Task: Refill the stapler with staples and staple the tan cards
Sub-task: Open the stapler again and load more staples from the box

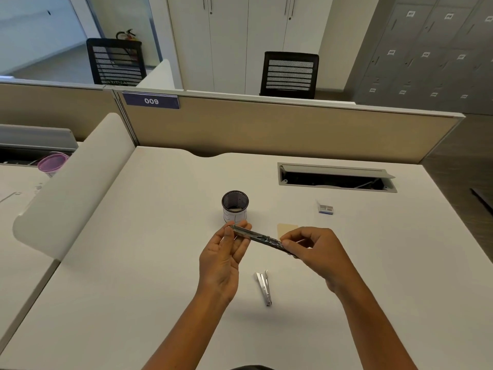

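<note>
I hold a long dark stapler (260, 238) above the white desk, stretched out between both hands. My left hand (226, 255) pinches its far left end between thumb and fingertips. My right hand (317, 252) grips its right end, fingers curled round it. Behind my right hand lie the tan cards (285, 229), partly hidden by the stapler. A small staple box (326, 208) sits open further back on the right. A silver metal piece (264, 287), seemingly a stapler part, lies on the desk below my hands.
A black mesh pen cup (235, 206) stands just behind my left hand. An open cable hatch (336, 177) is set into the desk at the back right. A beige partition (266, 126) borders the far edge and a white divider (72, 188) the left.
</note>
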The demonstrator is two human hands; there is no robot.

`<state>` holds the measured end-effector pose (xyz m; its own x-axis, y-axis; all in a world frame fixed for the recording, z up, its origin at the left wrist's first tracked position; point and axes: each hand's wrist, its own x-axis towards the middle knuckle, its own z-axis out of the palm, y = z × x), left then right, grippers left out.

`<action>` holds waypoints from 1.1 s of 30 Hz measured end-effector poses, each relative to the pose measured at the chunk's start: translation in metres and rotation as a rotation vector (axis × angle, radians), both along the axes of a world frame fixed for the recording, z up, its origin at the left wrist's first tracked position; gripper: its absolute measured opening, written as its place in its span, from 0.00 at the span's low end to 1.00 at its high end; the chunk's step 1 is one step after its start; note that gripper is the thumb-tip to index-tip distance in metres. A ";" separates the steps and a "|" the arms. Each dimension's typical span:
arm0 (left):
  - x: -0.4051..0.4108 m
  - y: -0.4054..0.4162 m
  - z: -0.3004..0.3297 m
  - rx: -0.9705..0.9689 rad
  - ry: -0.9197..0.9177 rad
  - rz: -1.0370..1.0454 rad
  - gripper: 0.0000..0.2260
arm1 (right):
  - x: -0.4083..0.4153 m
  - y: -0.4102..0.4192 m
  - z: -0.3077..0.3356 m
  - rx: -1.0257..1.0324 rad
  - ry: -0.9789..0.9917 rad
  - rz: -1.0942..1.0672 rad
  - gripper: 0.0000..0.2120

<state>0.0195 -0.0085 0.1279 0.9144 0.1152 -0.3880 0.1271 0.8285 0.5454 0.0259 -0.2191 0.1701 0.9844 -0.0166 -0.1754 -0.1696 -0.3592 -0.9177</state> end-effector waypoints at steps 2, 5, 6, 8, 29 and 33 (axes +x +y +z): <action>0.000 0.002 0.000 -0.021 -0.007 0.012 0.17 | 0.001 -0.004 0.003 0.065 0.039 -0.015 0.05; 0.000 0.004 -0.001 -0.051 -0.023 0.032 0.17 | 0.000 -0.010 0.007 0.210 0.116 -0.040 0.03; -0.001 0.004 -0.002 -0.062 -0.029 0.038 0.16 | 0.000 -0.011 0.008 0.267 0.147 -0.044 0.02; -0.003 0.003 -0.002 -0.086 -0.041 0.042 0.15 | 0.001 -0.014 0.009 0.389 0.186 -0.070 0.04; -0.033 -0.013 -0.005 0.542 -0.112 -0.427 0.12 | 0.020 0.036 0.012 0.543 0.104 -0.136 0.09; -0.017 -0.009 0.009 0.559 -0.163 -0.283 0.13 | 0.017 0.040 0.015 0.387 0.130 0.086 0.11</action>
<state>0.0024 -0.0178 0.1373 0.9811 0.0055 -0.1934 0.1784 0.3604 0.9156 0.0431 -0.1795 0.1849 0.9486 0.1562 -0.2751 -0.2771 -0.0095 -0.9608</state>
